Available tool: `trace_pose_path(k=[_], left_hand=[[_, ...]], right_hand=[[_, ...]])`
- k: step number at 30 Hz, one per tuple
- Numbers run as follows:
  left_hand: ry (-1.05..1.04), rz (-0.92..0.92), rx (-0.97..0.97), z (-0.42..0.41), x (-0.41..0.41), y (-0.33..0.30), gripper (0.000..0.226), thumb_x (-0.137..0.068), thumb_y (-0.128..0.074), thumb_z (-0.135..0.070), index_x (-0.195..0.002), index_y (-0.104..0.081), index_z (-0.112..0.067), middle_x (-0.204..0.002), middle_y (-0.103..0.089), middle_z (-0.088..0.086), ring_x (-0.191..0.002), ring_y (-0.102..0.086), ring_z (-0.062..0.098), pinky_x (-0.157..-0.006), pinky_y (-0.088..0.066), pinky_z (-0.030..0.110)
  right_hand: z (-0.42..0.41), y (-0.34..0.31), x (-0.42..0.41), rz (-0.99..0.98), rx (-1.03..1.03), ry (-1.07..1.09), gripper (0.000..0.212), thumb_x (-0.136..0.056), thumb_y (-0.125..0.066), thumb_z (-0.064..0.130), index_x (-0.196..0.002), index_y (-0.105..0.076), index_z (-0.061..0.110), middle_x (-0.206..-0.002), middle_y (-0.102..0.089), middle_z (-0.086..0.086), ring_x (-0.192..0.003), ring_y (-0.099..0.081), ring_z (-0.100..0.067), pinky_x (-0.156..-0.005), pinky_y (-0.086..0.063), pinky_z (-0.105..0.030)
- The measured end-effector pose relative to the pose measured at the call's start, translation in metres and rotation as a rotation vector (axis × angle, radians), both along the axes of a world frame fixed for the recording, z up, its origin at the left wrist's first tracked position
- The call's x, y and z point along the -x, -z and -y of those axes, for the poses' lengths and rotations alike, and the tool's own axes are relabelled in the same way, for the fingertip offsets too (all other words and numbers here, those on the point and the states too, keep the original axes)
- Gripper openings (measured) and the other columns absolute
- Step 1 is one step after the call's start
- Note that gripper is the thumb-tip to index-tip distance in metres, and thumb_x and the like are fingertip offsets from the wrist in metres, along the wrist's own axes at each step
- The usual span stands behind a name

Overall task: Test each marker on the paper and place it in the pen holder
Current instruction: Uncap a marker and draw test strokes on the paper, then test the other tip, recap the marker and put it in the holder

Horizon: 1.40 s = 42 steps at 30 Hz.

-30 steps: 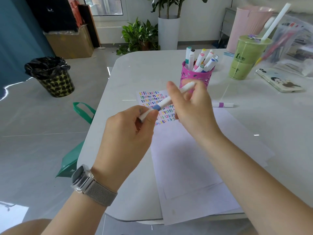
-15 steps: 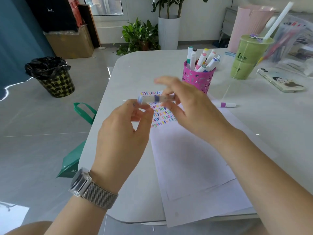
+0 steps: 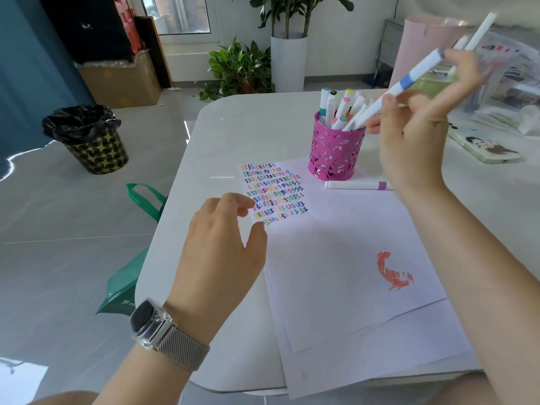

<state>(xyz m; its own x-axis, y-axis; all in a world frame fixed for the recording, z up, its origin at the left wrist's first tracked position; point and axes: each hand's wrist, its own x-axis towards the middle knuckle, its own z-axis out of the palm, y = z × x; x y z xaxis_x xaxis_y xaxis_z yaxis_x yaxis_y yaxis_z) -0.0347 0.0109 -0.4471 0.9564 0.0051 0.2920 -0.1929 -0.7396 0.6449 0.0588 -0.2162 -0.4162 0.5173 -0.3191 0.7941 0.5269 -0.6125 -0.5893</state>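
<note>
Above the table's (image 3: 233, 135) far edge, a person's right hand (image 3: 415, 135) pinches a blue-banded marker (image 3: 394, 92) with its lower end at the rim of the pink pen holder (image 3: 336, 153), while the left hand (image 3: 222, 247) hovers relaxed and empty over the near-left edge of the paper (image 3: 336, 258). Dropping it cleanly likely means steering the tip into a gap among the markers already standing there. A purple-banded marker (image 3: 358, 185) lies just beside the holder's base, apparently awaiting its test.
</note>
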Motion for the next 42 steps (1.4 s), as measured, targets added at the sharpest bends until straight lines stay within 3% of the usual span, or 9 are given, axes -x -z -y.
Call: trace_pose_path(k=[2, 5, 13, 19, 27, 30, 34, 38, 42], left_hand=[[0.001, -0.001, -0.004, 0.0, 0.0, 0.001, 0.029, -0.085, -0.056, -0.024, -0.114, -0.054, -0.023, -0.104, -0.052, -0.009, -0.104, -0.05, 0.012, -0.088, -0.042, 0.027], [0.007, -0.002, -0.012, 0.0, 0.001, 0.0, 0.03, -0.086, -0.055, -0.024, -0.115, -0.053, -0.023, -0.105, -0.051, -0.01, -0.105, -0.05, 0.011, -0.09, -0.043, 0.028], [0.007, 0.004, -0.017, 0.0, 0.0, 0.0, 0.03, -0.086, -0.055, -0.024, -0.116, -0.053, -0.023, -0.106, -0.052, -0.009, -0.102, -0.05, 0.011, -0.087, -0.042, 0.026], [0.024, 0.001, -0.03, 0.001, 0.0, 0.002, 0.03, -0.086, -0.055, -0.025, -0.116, -0.053, -0.024, -0.108, -0.052, -0.008, -0.102, -0.051, 0.011, -0.085, -0.043, 0.026], [0.041, 0.014, -0.035, 0.001, -0.001, 0.005, 0.029, -0.086, -0.054, -0.025, -0.115, -0.054, -0.025, -0.109, -0.052, -0.009, -0.099, -0.051, 0.007, -0.084, -0.043, 0.025], [0.054, 0.02, -0.018, 0.002, -0.002, 0.005, 0.028, -0.087, -0.054, -0.029, -0.115, -0.054, -0.025, -0.108, -0.052, -0.01, -0.093, -0.051, 0.003, -0.08, -0.041, 0.019], [0.111, -0.025, 0.046, 0.003, -0.002, 0.002, 0.036, -0.086, -0.049, -0.046, -0.114, -0.057, -0.025, -0.101, -0.057, -0.014, -0.083, -0.056, -0.004, -0.067, -0.045, 0.01], [0.147, -0.042, 0.053, 0.003, 0.002, -0.003, 0.03, -0.092, -0.041, -0.043, -0.089, -0.058, -0.019, -0.052, -0.045, -0.007, -0.054, -0.045, 0.009, -0.049, -0.035, 0.02], [0.2, -0.037, -0.009, 0.008, 0.009, -0.008, 0.04, -0.087, -0.034, -0.049, -0.063, -0.036, -0.017, -0.049, -0.034, -0.003, -0.048, -0.03, 0.019, -0.045, -0.026, 0.028]], right_hand=[[-0.001, 0.004, 0.0, -0.045, 0.063, -0.017, 0.03, -0.092, -0.043, 0.004, -0.115, -0.025, 0.006, -0.091, -0.06, 0.014, -0.064, -0.065, -0.008, -0.062, -0.051, -0.022], [-0.002, 0.009, 0.001, -0.257, 0.165, 0.002, 0.033, -0.091, -0.041, 0.003, -0.122, -0.038, 0.012, -0.08, -0.065, 0.003, -0.068, -0.062, -0.027, -0.064, -0.05, -0.039], [0.009, 0.009, 0.005, -0.569, 0.241, 0.11, 0.017, -0.082, -0.059, 0.011, -0.087, -0.072, 0.021, -0.084, -0.066, 0.002, -0.06, -0.049, 0.0, -0.07, -0.037, -0.02], [0.033, 0.027, 0.011, -1.082, 0.502, 0.135, 0.034, -0.08, -0.061, 0.001, -0.106, -0.07, 0.02, -0.108, -0.067, -0.005, -0.105, -0.058, -0.03, -0.089, -0.051, -0.038], [0.018, 0.027, 0.016, -1.02, 0.654, 0.081, 0.02, -0.092, -0.059, 0.015, -0.108, -0.068, 0.022, -0.103, -0.065, 0.0, -0.096, -0.057, -0.022, -0.087, -0.046, -0.035], [-0.009, 0.01, 0.031, -0.944, 0.263, -0.263, 0.008, -0.094, -0.057, 0.014, -0.096, -0.064, 0.017, -0.077, -0.059, 0.008, -0.068, -0.053, -0.007, -0.068, -0.048, -0.024], [-0.049, -0.007, 0.059, -0.941, -0.412, -0.835, 0.006, -0.095, -0.055, 0.007, -0.089, -0.055, 0.007, -0.08, -0.061, -0.007, -0.072, -0.066, -0.017, -0.063, -0.057, -0.03], [-0.07, -0.004, 0.066, -0.913, -0.376, -0.75, 0.011, -0.091, -0.06, 0.01, -0.086, -0.05, 0.012, -0.074, -0.06, -0.005, -0.061, -0.06, -0.015, -0.044, -0.044, -0.024], [-0.081, 0.003, 0.063, -0.809, -0.441, -0.585, 0.021, -0.09, -0.063, 0.021, -0.073, -0.051, 0.017, -0.061, -0.048, 0.0, -0.047, -0.041, -0.013, -0.039, -0.03, -0.019]])
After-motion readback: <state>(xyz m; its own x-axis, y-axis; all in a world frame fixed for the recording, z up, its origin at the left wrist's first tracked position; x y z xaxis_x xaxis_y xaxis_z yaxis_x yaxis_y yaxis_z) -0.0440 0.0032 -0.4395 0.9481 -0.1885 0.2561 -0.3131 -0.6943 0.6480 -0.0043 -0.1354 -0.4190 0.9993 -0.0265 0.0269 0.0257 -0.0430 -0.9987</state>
